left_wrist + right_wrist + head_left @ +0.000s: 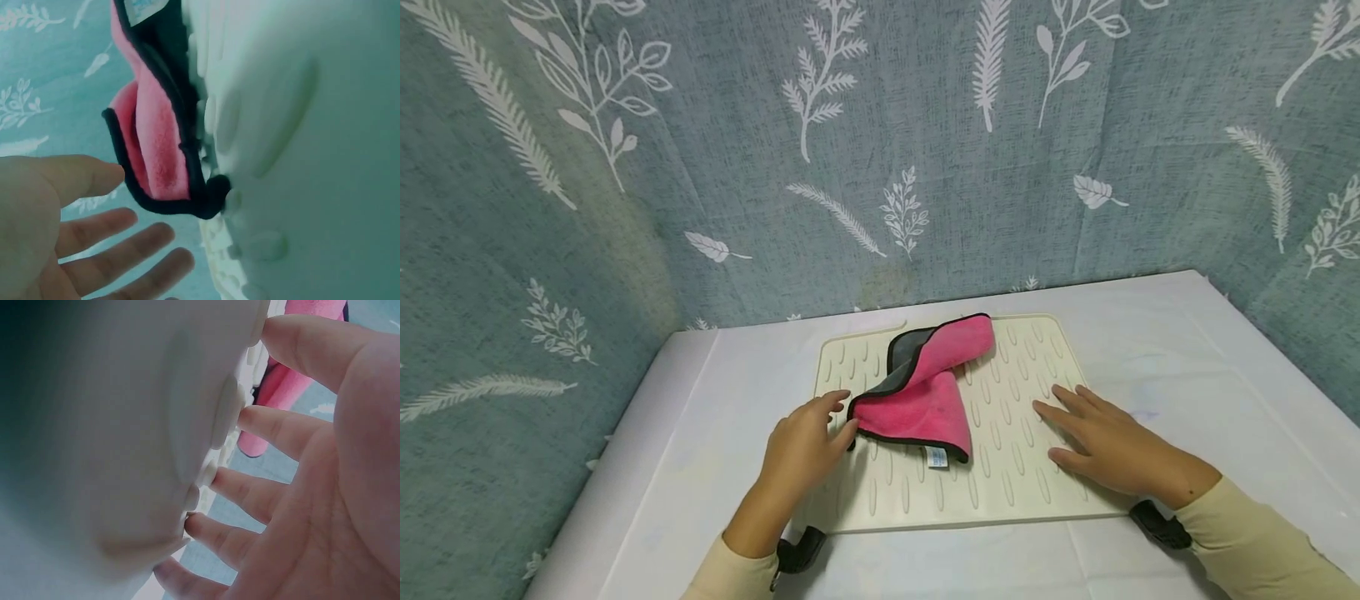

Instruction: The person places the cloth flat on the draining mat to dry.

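A pink cloth with a grey reverse side and black edging lies crumpled and partly folded over on a cream ridged mat. A small white label sticks out from its near edge. My left hand is at the cloth's left corner, thumb and fingers apart. In the left wrist view, the thumb tip of that hand is right at the black edging, and the fingers extend below the pink cloth. Spread over the mat's right side is my right hand; in the right wrist view its fingertips meet the mat's raised ridges.
A white sheet covers the table under the mat. Behind and on both sides hangs a blue-green curtain with white leaf prints. Black wrist devices are strapped by both sleeves, close to the mat's near edge.
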Demonstrator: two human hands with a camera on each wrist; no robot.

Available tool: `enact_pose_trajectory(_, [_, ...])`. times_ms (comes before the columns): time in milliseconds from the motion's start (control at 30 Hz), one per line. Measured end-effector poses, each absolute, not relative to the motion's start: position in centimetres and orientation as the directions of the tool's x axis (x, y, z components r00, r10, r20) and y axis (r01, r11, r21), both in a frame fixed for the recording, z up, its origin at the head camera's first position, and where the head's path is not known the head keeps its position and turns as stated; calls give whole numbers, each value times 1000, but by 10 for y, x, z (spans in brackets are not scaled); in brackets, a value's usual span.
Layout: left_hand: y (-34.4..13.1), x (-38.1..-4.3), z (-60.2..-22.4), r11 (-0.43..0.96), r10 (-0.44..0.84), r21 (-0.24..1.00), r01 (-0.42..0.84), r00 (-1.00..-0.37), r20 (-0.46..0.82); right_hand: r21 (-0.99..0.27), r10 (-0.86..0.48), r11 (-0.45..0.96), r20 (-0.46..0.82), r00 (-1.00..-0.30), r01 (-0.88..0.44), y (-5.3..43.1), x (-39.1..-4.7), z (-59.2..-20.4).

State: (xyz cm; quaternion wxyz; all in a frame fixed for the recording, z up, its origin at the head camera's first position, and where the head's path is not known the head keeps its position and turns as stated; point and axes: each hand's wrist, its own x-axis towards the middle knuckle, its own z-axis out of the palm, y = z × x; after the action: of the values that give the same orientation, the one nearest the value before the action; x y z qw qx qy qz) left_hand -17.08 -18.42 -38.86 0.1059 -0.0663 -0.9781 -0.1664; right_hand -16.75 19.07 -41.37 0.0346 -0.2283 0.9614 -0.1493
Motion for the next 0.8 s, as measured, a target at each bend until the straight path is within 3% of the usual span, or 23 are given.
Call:
enact_pose_trajectory(267, [-183,-166,-394,925,114,318,207,-951,287,-299,-448,853,2,-894,-428,190,-167,-413])
enact_pose_trajectory(533, [-187,-163,-405,934,253,186,304,-933,254,-277,-453,854,17,-891,-440,189,-167,-413])
enact_pose_trajectory(800, [-189,-157,-409,929,370,-26,370,-919,137,-251,-470,809,266,-841,-532,167,-163,-401])
